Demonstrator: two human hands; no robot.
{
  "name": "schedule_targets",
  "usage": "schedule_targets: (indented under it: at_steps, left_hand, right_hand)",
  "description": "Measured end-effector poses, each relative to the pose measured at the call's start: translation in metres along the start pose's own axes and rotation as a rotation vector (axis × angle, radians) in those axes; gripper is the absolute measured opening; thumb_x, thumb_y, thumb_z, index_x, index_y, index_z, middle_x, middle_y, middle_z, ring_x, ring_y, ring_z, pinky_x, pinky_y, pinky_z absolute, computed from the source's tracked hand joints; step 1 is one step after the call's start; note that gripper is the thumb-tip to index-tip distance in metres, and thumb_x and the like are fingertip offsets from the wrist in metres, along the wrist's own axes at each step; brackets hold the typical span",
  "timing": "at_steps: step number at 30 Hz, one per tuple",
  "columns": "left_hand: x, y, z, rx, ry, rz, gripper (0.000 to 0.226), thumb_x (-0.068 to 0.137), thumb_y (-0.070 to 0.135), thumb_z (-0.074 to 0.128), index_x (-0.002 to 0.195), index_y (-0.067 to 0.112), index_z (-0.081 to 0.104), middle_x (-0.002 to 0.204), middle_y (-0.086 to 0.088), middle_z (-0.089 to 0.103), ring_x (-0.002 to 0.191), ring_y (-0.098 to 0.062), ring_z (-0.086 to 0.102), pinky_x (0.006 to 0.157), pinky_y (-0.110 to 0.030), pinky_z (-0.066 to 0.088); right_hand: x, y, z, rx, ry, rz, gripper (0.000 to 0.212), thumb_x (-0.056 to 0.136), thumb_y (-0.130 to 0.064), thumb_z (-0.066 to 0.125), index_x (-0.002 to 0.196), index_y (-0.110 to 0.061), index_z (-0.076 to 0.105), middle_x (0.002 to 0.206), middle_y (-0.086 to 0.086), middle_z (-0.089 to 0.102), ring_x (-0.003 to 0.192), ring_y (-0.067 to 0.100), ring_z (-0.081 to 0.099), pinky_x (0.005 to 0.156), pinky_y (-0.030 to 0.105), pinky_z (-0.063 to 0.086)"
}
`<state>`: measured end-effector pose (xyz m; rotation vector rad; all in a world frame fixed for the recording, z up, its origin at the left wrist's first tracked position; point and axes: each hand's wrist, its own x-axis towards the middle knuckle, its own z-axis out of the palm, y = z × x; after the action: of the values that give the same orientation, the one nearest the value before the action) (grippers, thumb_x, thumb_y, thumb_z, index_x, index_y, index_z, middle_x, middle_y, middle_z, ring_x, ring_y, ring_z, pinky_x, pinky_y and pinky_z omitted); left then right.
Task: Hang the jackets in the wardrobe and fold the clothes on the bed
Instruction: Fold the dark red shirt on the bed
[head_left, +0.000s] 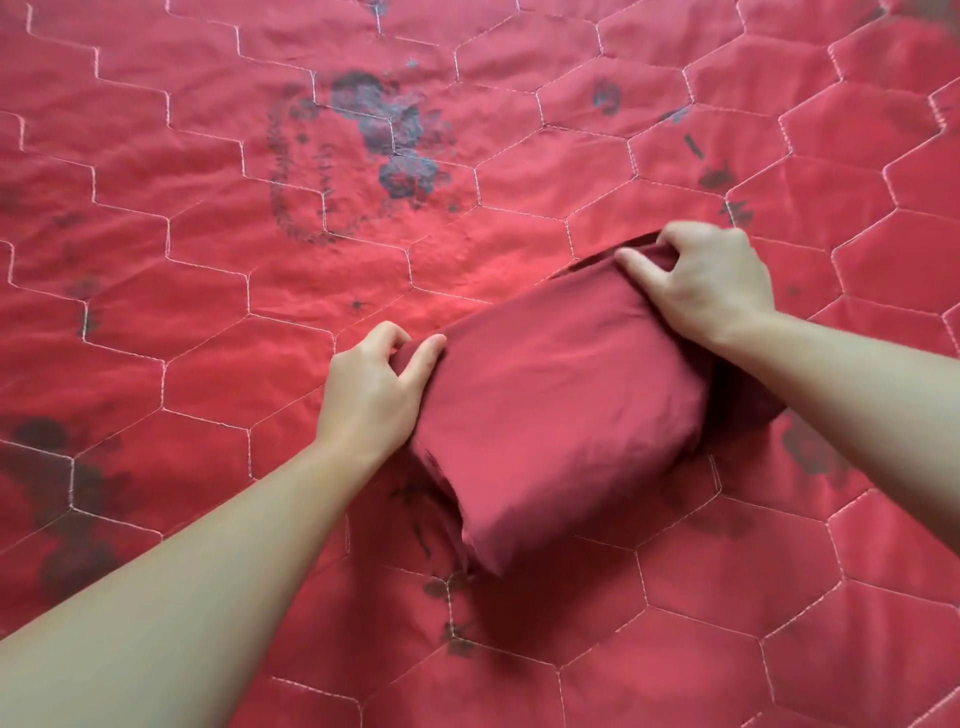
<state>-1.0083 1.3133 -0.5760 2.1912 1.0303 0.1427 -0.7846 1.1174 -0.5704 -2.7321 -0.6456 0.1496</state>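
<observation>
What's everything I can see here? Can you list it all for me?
quilt: one, red with pale hexagon stitching and dark grey floral prints, fills the whole view.
garment: one, dark red, folded into a compact bundle, right of centre, on the quilt or lifted just above it.
left hand: one, bare, grips the garment's left edge.
right hand: one, bare, grips the garment's far right corner.

**Both hands grip a folded dark-red garment**

The folded garment (561, 415) lies on the red quilted bedspread (208, 260). The left hand (371, 389) pinches its 9 o'clock edge; the right hand (706, 280) grips its 1 o'clock corner
</observation>
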Motion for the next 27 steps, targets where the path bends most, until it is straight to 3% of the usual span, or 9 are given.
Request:
schedule_targets:
  at_steps: [6, 10, 13, 14, 16, 18, 19, 24, 27]
  left_hand:
    - [-0.013, -0.001, -0.001, 0.088, -0.053, 0.084, 0.034, 0.090, 0.049, 0.058, 0.109, 0.022, 0.052, 0.094, 0.004, 0.054, 0.086, -0.021, 0.052, 0.071, -0.029, 0.032]
    - [-0.019, 0.025, -0.009, 0.407, 0.004, 0.244, 0.042, 0.093, 0.046, 0.052, 0.132, 0.028, 0.050, 0.133, -0.003, 0.048, 0.116, -0.031, 0.048, 0.090, -0.044, 0.038]
    - [-0.054, 0.071, 0.006, 0.287, 0.003, 0.366, 0.059, 0.085, 0.060, 0.043, 0.132, 0.026, 0.051, 0.132, -0.004, 0.055, 0.125, -0.033, 0.046, 0.102, -0.052, 0.034]
    - [-0.072, 0.082, 0.016, 0.301, -0.110, 0.357, 0.074, 0.080, 0.072, 0.037, 0.139, 0.028, 0.043, 0.140, -0.004, 0.050, 0.134, -0.036, 0.038, 0.108, -0.060, 0.026]
    - [-0.099, 0.086, 0.035, 0.443, -0.340, 0.328, 0.104, 0.067, 0.086, 0.035, 0.152, 0.031, 0.007, 0.161, -0.006, 0.015, 0.147, -0.040, -0.001, 0.110, -0.069, -0.001]
    - [-0.106, 0.068, 0.044, 0.543, -0.396, 0.335, 0.117, 0.065, 0.083, 0.048, 0.148, 0.034, -0.020, 0.161, -0.003, -0.019, 0.142, -0.038, -0.029, 0.106, -0.069, -0.016]
    - [-0.106, 0.059, 0.045, 0.560, -0.374, 0.362, 0.121, 0.066, 0.078, 0.056, 0.147, 0.036, -0.023, 0.159, -0.002, -0.024, 0.140, -0.037, -0.032, 0.106, -0.068, -0.018]
    - [-0.101, 0.044, 0.036, 0.584, -0.397, 0.436, 0.130, 0.047, 0.063, 0.075, 0.152, 0.036, 0.003, 0.163, -0.004, 0.011, 0.148, -0.040, 0.003, 0.111, -0.069, 0.005]
    - [-0.092, 0.031, 0.029, 0.617, -0.396, 0.493, 0.133, 0.051, 0.060, 0.072, 0.148, 0.043, -0.017, 0.163, 0.001, -0.007, 0.148, -0.035, -0.013, 0.111, -0.065, -0.007]
  right_hand:
    - [0.024, -0.016, 0.010, -0.193, -0.044, -0.139, 0.053, 0.086, -0.068, 0.047, 0.083, -0.016, 0.059, 0.096, 0.019, 0.065, 0.091, 0.041, 0.061, 0.066, 0.037, 0.035]
    - [0.033, -0.024, 0.011, -0.241, -0.084, -0.173, 0.053, 0.088, -0.069, 0.043, 0.081, -0.018, 0.056, 0.099, 0.019, 0.065, 0.093, 0.041, 0.061, 0.068, 0.038, 0.034]
    - [0.036, -0.033, 0.008, -0.174, -0.137, -0.157, 0.051, 0.087, -0.068, 0.045, 0.081, -0.017, 0.053, 0.100, 0.017, 0.065, 0.095, 0.039, 0.060, 0.070, 0.039, 0.039]
    - [0.033, -0.036, 0.005, -0.089, -0.125, -0.115, 0.050, 0.087, -0.067, 0.045, 0.085, -0.018, 0.053, 0.099, 0.014, 0.066, 0.095, 0.038, 0.060, 0.073, 0.040, 0.042]
    - [0.018, -0.031, -0.004, 0.117, -0.051, -0.029, 0.049, 0.085, -0.068, 0.045, 0.093, -0.021, 0.054, 0.090, 0.006, 0.065, 0.092, 0.033, 0.060, 0.076, 0.040, 0.045]
    - [-0.010, -0.009, -0.013, 0.163, 0.030, 0.008, 0.051, 0.082, -0.071, 0.042, 0.099, -0.024, 0.052, 0.081, 0.000, 0.061, 0.086, 0.031, 0.060, 0.074, 0.039, 0.044]
    - [-0.028, 0.006, -0.016, 0.133, 0.045, 0.024, 0.052, 0.082, -0.072, 0.041, 0.102, -0.025, 0.051, 0.079, 0.000, 0.060, 0.084, 0.032, 0.061, 0.072, 0.039, 0.043]
    - [-0.074, 0.043, -0.009, 0.012, 0.035, -0.017, 0.050, 0.088, -0.060, 0.036, 0.093, -0.015, 0.058, 0.074, 0.016, 0.066, 0.077, 0.045, 0.062, 0.064, 0.041, 0.040]
    - [-0.065, 0.045, -0.011, 0.029, 0.041, -0.096, 0.056, 0.088, -0.061, 0.033, 0.081, -0.013, 0.060, 0.067, 0.019, 0.064, 0.070, 0.046, 0.061, 0.061, 0.042, 0.044]
